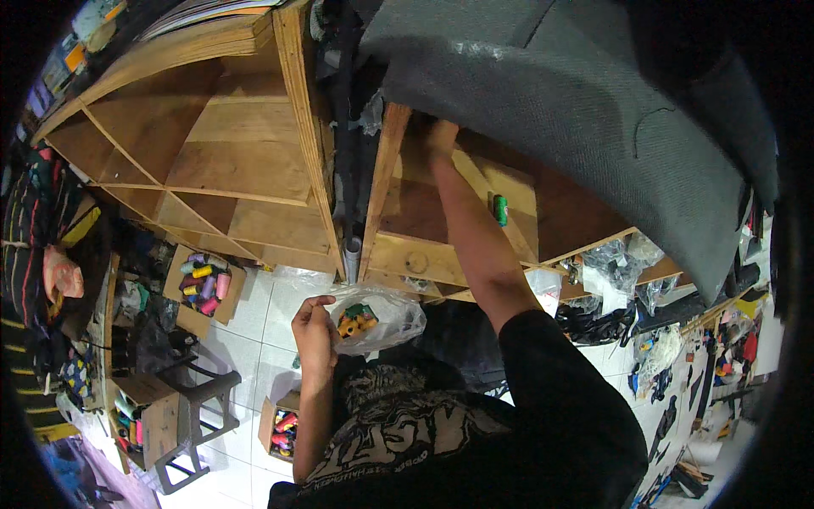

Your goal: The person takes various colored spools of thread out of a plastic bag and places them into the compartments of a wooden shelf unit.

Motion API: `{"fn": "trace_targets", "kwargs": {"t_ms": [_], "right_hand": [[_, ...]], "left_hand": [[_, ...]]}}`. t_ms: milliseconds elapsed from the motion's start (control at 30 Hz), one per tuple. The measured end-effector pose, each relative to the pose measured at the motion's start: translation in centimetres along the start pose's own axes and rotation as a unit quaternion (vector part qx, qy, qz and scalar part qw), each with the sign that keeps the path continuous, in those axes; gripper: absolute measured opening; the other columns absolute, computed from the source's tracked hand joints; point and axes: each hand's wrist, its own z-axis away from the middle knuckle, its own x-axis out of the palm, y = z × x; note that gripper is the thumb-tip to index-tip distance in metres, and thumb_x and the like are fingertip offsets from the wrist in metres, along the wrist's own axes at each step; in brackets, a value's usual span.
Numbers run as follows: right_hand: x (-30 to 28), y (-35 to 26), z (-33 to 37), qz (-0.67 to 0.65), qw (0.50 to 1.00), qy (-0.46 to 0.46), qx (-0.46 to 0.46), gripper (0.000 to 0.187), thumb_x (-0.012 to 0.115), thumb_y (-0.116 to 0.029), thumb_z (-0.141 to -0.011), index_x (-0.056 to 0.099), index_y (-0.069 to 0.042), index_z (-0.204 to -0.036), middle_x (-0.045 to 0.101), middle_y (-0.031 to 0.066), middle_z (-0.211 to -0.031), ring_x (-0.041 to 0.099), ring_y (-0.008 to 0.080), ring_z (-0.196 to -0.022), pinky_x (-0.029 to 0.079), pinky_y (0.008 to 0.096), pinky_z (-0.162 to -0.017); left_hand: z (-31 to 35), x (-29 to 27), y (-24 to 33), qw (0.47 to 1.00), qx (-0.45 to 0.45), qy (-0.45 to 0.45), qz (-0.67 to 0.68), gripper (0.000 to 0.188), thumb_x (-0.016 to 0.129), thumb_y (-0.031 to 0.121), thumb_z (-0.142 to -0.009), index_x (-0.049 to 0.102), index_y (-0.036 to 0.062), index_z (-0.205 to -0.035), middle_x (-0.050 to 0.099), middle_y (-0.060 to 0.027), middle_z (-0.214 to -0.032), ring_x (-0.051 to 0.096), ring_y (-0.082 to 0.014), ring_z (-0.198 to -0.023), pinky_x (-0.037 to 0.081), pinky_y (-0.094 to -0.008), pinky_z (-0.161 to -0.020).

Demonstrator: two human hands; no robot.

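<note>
My left hand point(315, 331) is closed on the rim of a clear plastic bag point(394, 327), held up in front of my body. Yellow-orange and green small items point(357, 320) lie inside it; their kind is hard to make out. My right arm stretches up into a wooden shelf compartment point(413, 219). At its far back corner, my right hand point(443, 136) is blurred and in shadow, so its fingers and anything in them do not show. A green thread spool point(500, 210) rests in the compartment, just right of my right forearm.
Another wooden shelf unit point(246, 161) stands to the left. A dark grey textured sheet point(560, 110) hangs over the right unit. On the floor are cardboard boxes of coloured thread spools point(210, 293), point(280, 433) and a grey plastic stool point(203, 407). Plastic-wrapped items point(623, 263) sit at right.
</note>
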Motion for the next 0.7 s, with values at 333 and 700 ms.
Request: {"fn": "trace_targets", "kwargs": {"t_ms": [333,700], "right_hand": [[-5.5,1.9,0.0,0.021,0.996,-0.075,0.038,0.048,0.069,-0.04,-0.07,0.062,-0.006,-0.102,0.06,0.009,-0.082,0.055,0.0221,-0.069,0.044,0.0337,-0.068],[-22.0,0.8,7.8,0.15,0.885,-0.4,0.188,0.045,0.074,-0.043,-0.066,0.066,-0.003,-0.086,0.059,0.0056,-0.065,0.052,0.0116,-0.052,0.043,0.027,-0.051]], "left_hand": [[0.1,0.1,0.4,0.999,0.007,-0.022,-0.031,0.018,0.045,0.01,-0.087,0.06,0.0018,-0.084,0.039,0.0049,-0.048,0.032,-0.003,-0.038,0.023,-0.0206,-0.036],[-1.6,0.4,-1.0,0.998,0.0,-0.059,0.001,0.018,0.044,0.009,-0.086,0.06,0.0006,-0.084,0.038,0.0046,-0.049,0.03,-0.0028,-0.038,0.021,-0.0212,-0.037]]}}
